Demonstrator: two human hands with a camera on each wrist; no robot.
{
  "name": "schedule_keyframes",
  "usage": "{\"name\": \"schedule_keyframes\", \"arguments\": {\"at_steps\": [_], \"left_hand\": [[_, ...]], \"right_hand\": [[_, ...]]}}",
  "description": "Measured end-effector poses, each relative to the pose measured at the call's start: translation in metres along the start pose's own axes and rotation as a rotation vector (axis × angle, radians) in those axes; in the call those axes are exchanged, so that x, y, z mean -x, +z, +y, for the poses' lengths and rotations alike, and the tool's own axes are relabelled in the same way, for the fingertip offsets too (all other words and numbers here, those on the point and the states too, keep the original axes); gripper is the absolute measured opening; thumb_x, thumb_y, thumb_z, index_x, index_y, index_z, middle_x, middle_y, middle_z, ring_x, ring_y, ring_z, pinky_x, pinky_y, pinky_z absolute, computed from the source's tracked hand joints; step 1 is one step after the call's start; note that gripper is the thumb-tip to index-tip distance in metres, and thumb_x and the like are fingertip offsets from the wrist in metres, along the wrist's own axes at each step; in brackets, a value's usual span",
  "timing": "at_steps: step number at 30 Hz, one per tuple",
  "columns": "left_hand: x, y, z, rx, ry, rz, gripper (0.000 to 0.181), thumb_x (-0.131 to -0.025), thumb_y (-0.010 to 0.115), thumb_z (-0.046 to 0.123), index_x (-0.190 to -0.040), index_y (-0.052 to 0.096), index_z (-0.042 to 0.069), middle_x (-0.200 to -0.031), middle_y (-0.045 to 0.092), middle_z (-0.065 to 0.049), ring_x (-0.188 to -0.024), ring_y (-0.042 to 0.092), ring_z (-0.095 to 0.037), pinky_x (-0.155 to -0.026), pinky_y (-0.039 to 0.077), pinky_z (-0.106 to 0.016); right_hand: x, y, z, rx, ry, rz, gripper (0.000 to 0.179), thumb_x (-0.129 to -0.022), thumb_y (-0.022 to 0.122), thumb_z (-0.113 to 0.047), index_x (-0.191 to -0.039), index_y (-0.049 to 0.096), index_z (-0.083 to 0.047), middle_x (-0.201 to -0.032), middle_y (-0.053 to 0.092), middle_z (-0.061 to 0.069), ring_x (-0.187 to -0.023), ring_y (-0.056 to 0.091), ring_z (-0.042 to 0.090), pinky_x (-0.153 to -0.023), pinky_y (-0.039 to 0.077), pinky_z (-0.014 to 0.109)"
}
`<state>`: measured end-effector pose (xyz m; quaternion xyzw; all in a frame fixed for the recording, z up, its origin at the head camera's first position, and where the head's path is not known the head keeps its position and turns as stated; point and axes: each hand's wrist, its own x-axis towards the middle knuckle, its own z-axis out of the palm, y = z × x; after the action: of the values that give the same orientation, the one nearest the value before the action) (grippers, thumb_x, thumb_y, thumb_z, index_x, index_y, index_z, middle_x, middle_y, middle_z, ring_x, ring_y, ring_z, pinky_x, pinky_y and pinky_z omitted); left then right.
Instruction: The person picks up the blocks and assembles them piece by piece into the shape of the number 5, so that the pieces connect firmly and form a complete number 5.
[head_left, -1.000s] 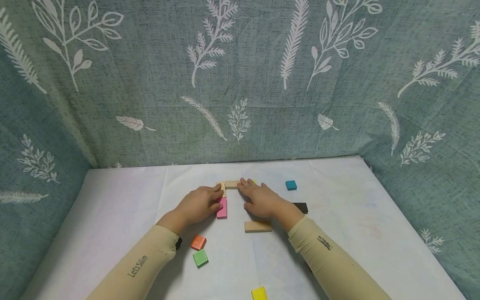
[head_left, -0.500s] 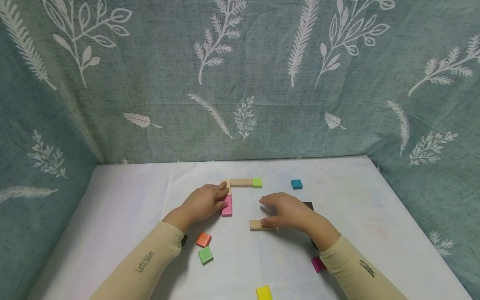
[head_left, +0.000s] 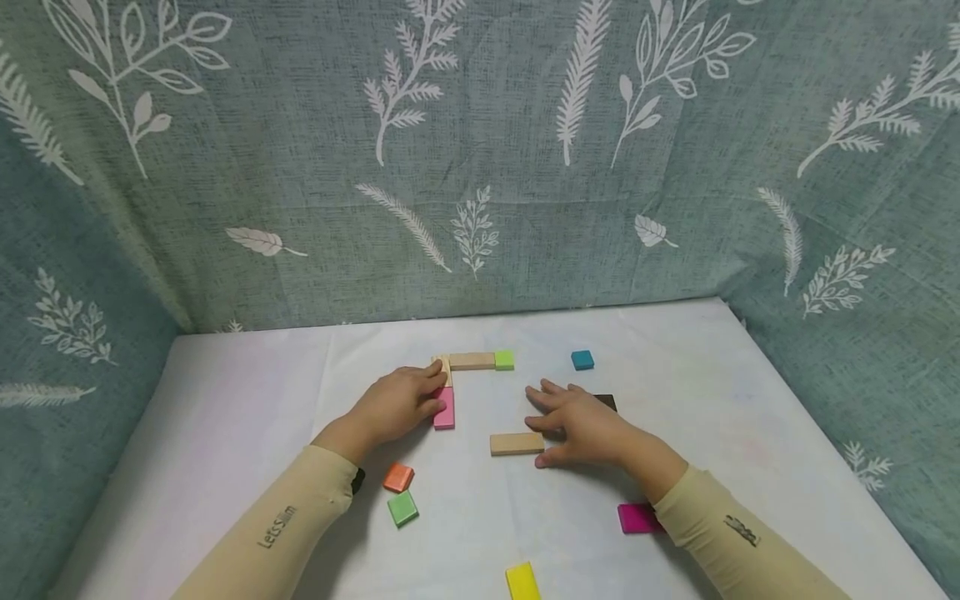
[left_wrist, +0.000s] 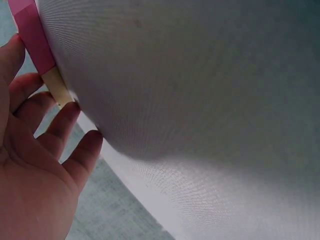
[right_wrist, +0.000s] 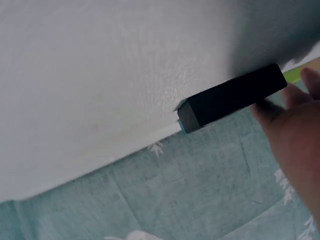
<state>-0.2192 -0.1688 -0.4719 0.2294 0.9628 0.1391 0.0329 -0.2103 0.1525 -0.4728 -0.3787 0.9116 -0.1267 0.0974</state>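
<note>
In the head view my left hand (head_left: pixel 393 404) rests its fingertips against a pale wooden block (head_left: pixel 448 377) and a pink block (head_left: pixel 446 412), which lie end to end. The left wrist view shows those fingers spread and nearly straight along the pink block (left_wrist: pixel 35 40) and the pale one (left_wrist: pixel 59 89). A tan wooden block (head_left: pixel 472 361) runs right from the corner, ending at a lime-green block (head_left: pixel 504 360). My right hand (head_left: pixel 585 427) hovers with spread fingers beside a loose wooden block (head_left: pixel 516 444). Partly behind that hand lies a black block (head_left: pixel 607 402), larger in the right wrist view (right_wrist: pixel 235 95).
A teal block (head_left: pixel 582 360) sits at the back right. Nearer lie an orange block (head_left: pixel 398 477), a green block (head_left: pixel 402 508), a yellow block (head_left: pixel 522 581) and a magenta block (head_left: pixel 636 518), the last partly under the right sleeve. Patterned curtains (head_left: pixel 480 158) wall the white tabletop.
My right hand has left the lime-green block and moved right and nearer, to the loose wooden block and black block. The left hand stays at the pink and pale blocks.
</note>
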Motion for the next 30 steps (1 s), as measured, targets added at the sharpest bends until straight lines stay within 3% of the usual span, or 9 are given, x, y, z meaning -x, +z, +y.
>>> {"name": "schedule_keyframes", "arguments": {"at_steps": [6,11,17,20,30], "left_hand": [[0.000,0.000,-0.002,-0.002,-0.002,0.007,0.054,-0.091,0.061,0.037,-0.139,0.049,0.016,-0.150,0.039,-0.003,-0.132,0.045,-0.027,-0.106,0.039,-0.047],[0.000,0.001,-0.003,-0.006,-0.008,0.005,0.054,-0.091,0.061,0.038,-0.139,0.048,0.016,-0.150,0.038,-0.003,-0.132,0.045,-0.027,-0.106,0.039,-0.046],[0.000,0.002,-0.001,0.002,0.000,-0.007,0.054,-0.092,0.059,0.038,-0.140,0.047,0.015,-0.151,0.037,-0.004,-0.133,0.044,-0.027,-0.107,0.038,-0.046],[0.001,0.002,-0.001,-0.002,0.007,-0.002,0.054,-0.092,0.059,0.038,-0.140,0.048,0.014,-0.150,0.038,-0.005,-0.132,0.044,-0.028,-0.106,0.038,-0.046],[0.002,0.003,-0.001,-0.019,-0.003,0.004,0.054,-0.093,0.058,0.037,-0.140,0.047,0.015,-0.150,0.037,-0.004,-0.132,0.044,-0.028,-0.107,0.038,-0.045]], "right_hand": [[-0.006,-0.002,-0.002,0.005,-0.032,0.011,0.042,-0.084,0.069,-0.043,-0.120,0.067,-0.021,-0.142,0.049,-0.001,-0.142,0.029,0.025,-0.113,0.024,0.055],[-0.015,-0.006,-0.001,-0.072,-0.068,0.023,0.027,-0.085,0.069,-0.036,-0.109,0.070,-0.024,-0.136,0.055,-0.002,-0.140,0.033,0.024,-0.112,0.027,0.053],[-0.029,-0.009,-0.002,-0.251,-0.010,-0.035,0.028,-0.083,0.071,-0.037,-0.110,0.069,-0.030,-0.130,0.059,-0.013,-0.135,0.042,0.013,-0.110,0.036,0.039],[-0.036,-0.010,-0.003,-0.311,0.027,-0.057,0.031,-0.080,0.073,-0.038,-0.111,0.069,-0.032,-0.126,0.061,-0.015,-0.131,0.046,0.010,-0.109,0.037,0.038],[-0.045,-0.011,-0.001,-0.349,0.066,-0.052,0.027,-0.079,0.076,-0.035,-0.105,0.073,-0.031,-0.118,0.066,-0.013,-0.124,0.053,0.011,-0.104,0.043,0.037]]}}
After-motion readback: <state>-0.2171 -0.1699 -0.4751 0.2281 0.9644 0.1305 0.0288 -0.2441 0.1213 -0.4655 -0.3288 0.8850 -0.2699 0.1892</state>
